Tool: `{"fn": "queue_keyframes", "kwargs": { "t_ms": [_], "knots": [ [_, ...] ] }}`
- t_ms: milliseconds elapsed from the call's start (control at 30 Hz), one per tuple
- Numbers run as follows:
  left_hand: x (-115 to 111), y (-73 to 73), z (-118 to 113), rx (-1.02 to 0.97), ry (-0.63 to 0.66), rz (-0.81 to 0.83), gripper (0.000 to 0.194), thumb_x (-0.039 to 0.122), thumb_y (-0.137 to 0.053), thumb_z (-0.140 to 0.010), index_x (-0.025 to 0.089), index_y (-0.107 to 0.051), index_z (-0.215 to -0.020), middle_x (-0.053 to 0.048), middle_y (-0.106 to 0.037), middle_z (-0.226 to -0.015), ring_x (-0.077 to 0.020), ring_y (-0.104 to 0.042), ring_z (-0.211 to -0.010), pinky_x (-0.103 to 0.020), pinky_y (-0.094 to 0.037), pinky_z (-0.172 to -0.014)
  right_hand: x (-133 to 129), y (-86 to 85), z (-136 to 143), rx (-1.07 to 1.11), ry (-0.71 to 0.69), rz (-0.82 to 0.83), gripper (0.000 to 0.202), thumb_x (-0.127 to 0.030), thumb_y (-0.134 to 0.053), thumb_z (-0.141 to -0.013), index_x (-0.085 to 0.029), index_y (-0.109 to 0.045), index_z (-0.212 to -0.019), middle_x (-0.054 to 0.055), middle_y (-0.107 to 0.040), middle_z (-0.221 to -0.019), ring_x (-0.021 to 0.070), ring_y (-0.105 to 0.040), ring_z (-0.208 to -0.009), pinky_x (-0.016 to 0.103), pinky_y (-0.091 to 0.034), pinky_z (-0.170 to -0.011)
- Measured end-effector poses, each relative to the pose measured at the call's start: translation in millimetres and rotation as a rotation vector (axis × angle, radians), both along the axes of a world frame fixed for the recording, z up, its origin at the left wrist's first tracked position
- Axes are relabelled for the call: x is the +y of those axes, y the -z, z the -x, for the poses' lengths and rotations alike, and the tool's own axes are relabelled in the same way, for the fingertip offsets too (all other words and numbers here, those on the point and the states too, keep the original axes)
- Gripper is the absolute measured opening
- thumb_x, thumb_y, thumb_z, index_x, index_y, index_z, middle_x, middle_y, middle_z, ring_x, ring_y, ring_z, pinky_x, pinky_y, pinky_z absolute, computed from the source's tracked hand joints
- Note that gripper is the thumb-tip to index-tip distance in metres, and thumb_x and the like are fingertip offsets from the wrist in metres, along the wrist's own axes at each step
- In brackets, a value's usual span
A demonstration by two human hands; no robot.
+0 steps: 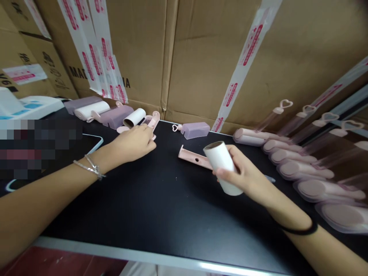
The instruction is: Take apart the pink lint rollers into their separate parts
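Note:
My right hand is wrapped round a white sticky-paper roll with a brown cardboard core, held tilted above the black table. Behind the roll a long pink plastic piece with a round hole runs toward my fingers; whether they touch it I cannot tell. My left hand reaches to the back left, its fingers curled over a pink plastic part with a rounded end. Its fingertips are partly hidden. Close beside it lies another white roll. A translucent purple cover with a heart-shaped pink loop lies between the hands.
Along the back left are more purple covers and a white roll. Several assembled pink lint rollers with heart-ended handles line the right side. Cardboard boxes wall off the back. A white device stands far left.

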State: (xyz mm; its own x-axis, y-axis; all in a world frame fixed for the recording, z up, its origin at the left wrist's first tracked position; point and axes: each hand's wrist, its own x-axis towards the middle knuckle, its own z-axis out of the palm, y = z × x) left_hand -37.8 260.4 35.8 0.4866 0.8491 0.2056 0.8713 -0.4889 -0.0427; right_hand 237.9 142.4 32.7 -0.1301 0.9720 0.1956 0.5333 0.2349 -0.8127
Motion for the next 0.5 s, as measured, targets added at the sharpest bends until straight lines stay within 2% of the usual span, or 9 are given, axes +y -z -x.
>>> {"fn": "queue_keyframes", "kwargs": {
  "t_ms": [67, 100, 233, 333, 500],
  "knots": [
    [-7, -0.6, -8, -0.27, 0.047, 0.087, 0.02, 0.023, -0.036, -0.085, 0.014, -0.053, -0.089, -0.007, -0.06, -0.079, -0.0186, -0.059, -0.076, -0.031, -0.046, -0.073, -5, 1.9, 1, -0.341, -0.036, -0.233, 0.046, -0.036, -0.062, -0.078, -0.024, -0.044, -0.119, 0.009, -0.059, -0.111, 0.0235, -0.061, -0.095, 0.04, -0.053, -0.08],
    [-11, 0.6, -12, -0.436, 0.08, 0.165, 0.018, 0.023, -0.033, -0.087, 0.016, -0.05, -0.086, -0.003, -0.056, -0.072, -0.0153, -0.057, -0.066, -0.029, -0.045, -0.066, -7, 3.3, 3, -0.468, -0.056, -0.321, 0.049, -0.032, -0.061, -0.079, -0.025, -0.042, -0.123, 0.009, -0.058, -0.114, 0.0241, -0.06, -0.098, 0.041, -0.052, -0.082],
    [-34, 12.4, -31, -0.973, 0.272, 0.636, 0.02, 0.029, -0.027, -0.093, 0.02, -0.041, -0.082, 0.006, -0.042, -0.057, -0.0081, -0.039, -0.043, -0.021, -0.035, -0.043, -11, 11.6, 12, -0.742, -0.125, -0.448, 0.054, -0.029, -0.058, -0.08, -0.024, -0.037, -0.13, 0.01, -0.061, -0.111, 0.0254, -0.064, -0.09, 0.041, -0.055, -0.074],
    [-56, 21.6, -47, -1.11, 0.331, 0.849, 0.025, 0.038, -0.03, -0.093, 0.02, -0.042, -0.081, 0.007, -0.038, -0.057, -0.0062, -0.033, -0.043, -0.018, -0.03, -0.039, -13, 16.6, 18, -0.789, -0.158, -0.514, 0.054, -0.031, -0.057, -0.081, -0.021, -0.037, -0.131, 0.013, -0.062, -0.113, 0.0269, -0.064, -0.092, 0.041, -0.056, -0.075],
    [-76, 32.0, -59, -1.181, 0.203, 0.882, 0.031, 0.049, -0.031, -0.092, 0.021, -0.043, -0.086, 0.007, -0.037, -0.06, -0.0069, -0.036, -0.047, -0.016, -0.033, -0.041, -17, 18.5, 26, -0.773, -0.146, -0.589, 0.051, -0.031, -0.055, -0.083, -0.019, -0.039, -0.13, 0.014, -0.063, -0.11, 0.0249, -0.066, -0.086, 0.038, -0.057, -0.07]
  ]
}}
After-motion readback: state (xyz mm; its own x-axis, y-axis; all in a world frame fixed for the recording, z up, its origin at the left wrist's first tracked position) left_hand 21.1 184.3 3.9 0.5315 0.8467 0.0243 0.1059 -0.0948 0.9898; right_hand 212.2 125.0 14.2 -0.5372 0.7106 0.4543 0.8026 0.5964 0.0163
